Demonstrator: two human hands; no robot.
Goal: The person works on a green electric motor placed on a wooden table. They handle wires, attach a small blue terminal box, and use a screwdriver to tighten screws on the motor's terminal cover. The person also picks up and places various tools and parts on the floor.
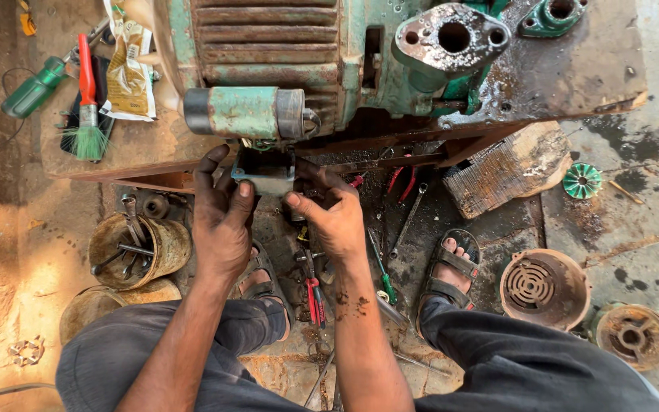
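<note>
- I look straight down at two bare, grease-darkened hands working on a small grey metal box [267, 177] fixed low on the front of a big green motor [268, 46].
- My left hand [223, 217] wraps the box from the left side, fingers curled over its top edge and thumb pressed on its face.
- My right hand [335, 214] meets the box from the right, fingers curled against its side and thumb pointing left; I cannot tell whether they pinch anything small.
- Just above the box, a short green cylinder [244, 111] with grey ends lies sideways on the motor.
- Top left, on a rusty plate, lies a crumpled yellow and white sachet [127, 72], roughly oblong, its print too creased to matter.
- Beside the sachet sit a red-handled brush [88, 99] with green bristles and a green-handled screwdriver [33, 89].
- Left of my knee, a rusty tin [131, 248] holds spanners.
- Between my sandalled feet lie red-handled pliers [314, 294] on the oily floor.
- To the right sit a round rusty grille cover [543, 288] and, further up, a small green fan wheel [581, 181].
</note>
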